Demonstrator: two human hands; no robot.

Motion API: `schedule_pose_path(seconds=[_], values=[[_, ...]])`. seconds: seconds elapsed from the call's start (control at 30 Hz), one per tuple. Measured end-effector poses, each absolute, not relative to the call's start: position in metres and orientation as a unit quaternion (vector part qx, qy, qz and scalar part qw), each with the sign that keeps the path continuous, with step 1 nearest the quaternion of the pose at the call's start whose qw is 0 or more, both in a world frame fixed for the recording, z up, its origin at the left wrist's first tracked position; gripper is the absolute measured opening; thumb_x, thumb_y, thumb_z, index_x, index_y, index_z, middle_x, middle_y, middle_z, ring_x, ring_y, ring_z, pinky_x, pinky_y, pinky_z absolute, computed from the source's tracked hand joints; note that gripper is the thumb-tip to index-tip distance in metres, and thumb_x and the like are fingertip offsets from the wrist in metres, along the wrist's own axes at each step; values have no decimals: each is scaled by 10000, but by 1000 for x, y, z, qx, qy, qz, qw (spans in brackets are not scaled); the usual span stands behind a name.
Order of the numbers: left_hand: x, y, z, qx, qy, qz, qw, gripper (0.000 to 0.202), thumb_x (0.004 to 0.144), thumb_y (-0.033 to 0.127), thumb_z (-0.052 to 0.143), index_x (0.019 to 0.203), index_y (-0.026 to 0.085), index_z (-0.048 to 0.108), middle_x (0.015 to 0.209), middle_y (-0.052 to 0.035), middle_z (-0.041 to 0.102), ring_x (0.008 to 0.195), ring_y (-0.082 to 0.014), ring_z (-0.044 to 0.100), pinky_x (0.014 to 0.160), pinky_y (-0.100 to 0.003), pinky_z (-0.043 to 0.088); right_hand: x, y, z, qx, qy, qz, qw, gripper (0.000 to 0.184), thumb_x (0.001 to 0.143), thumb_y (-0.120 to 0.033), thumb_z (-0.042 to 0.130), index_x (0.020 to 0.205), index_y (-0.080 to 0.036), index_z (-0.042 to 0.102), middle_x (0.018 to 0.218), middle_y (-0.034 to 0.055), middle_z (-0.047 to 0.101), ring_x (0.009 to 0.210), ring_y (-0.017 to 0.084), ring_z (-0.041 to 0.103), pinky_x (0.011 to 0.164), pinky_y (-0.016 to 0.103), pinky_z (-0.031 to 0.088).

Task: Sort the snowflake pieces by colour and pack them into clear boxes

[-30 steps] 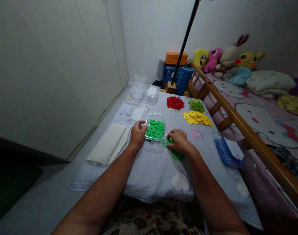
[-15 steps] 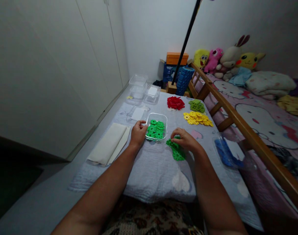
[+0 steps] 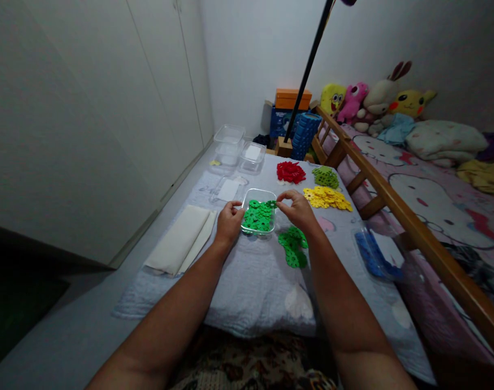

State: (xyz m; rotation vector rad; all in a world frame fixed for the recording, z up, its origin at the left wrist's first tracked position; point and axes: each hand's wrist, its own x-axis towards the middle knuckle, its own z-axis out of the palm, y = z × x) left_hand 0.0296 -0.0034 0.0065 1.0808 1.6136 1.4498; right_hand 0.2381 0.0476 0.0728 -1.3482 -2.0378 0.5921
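Note:
My left hand [image 3: 231, 220] grips the left side of a clear plastic container [image 3: 260, 234], thumb and fingers at its rim. Inside lie many green snowflake building discs [image 3: 257, 218]. At the container's right rim, my right hand [image 3: 294, 207] pinches a green snowflake disc [image 3: 272, 204] over the edge. Below that hand, a small pile of green discs [image 3: 292, 246] rests on the cloth.
Piles of red [image 3: 291, 172], yellow [image 3: 327, 198] and light green discs [image 3: 325, 177] lie at the back right. A container of blue pieces [image 3: 377, 254] stands far right. Clear containers [image 3: 229, 142], a lid [image 3: 228, 189] and a folded cream cloth [image 3: 182, 238] are leftward.
My right hand has lifted a green disc from the loose pile and moved up and left to the container's rim. My left hand has stayed at the container.

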Motion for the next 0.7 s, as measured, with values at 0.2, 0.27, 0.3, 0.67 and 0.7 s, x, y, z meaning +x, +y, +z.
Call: schedule_pose_path(seconds=[0.2, 0.27, 0.3, 0.67, 0.7], values=[[29, -3, 6, 421, 621, 562, 348, 341, 733, 378, 612, 1000, 167, 640, 605, 70, 480, 573, -131, 483, 579, -247, 371, 204, 66, 60, -587, -782, 67, 197, 163, 898, -224, 622, 956, -231, 774, 1245, 108, 630, 1209, 314, 450, 1023, 475, 317], [30, -3, 6, 422, 621, 561, 349, 335, 734, 374, 614, 995, 166, 639, 596, 73, 472, 569, -131, 481, 578, -247, 369, 199, 70, 56, -587, -791, 48, 164, 176, 911, -223, 615, 958, -230, 785, 1263, 111, 624, 1225, 318, 429, 1049, 496, 284], [30, -3, 6, 422, 621, 561, 348, 332, 734, 372, 614, 993, 166, 638, 592, 75, 468, 568, -131, 480, 577, -247, 367, 198, 72, 54, -588, -794, 42, 152, 180, 913, -222, 614, 954, -230, 790, 1268, 111, 623, 1234, 322, 419, 1062, 509, 267], [30, -3, 7, 419, 623, 560, 351, 315, 726, 355, 615, 980, 171, 638, 594, 73, 477, 565, -130, 487, 571, -247, 368, 236, 67, 54, -580, -784, 98, 199, 179, 898, -269, 633, 981, -253, 791, 1306, 102, 607, 1231, 311, 466, 1042, 477, 342], [30, -3, 7, 420, 622, 560, 350, 316, 727, 353, 615, 983, 170, 639, 599, 71, 482, 569, -130, 489, 573, -247, 370, 244, 66, 54, -576, -786, 106, 201, 180, 896, -272, 635, 992, -244, 785, 1294, 107, 610, 1219, 302, 487, 1046, 464, 353]])
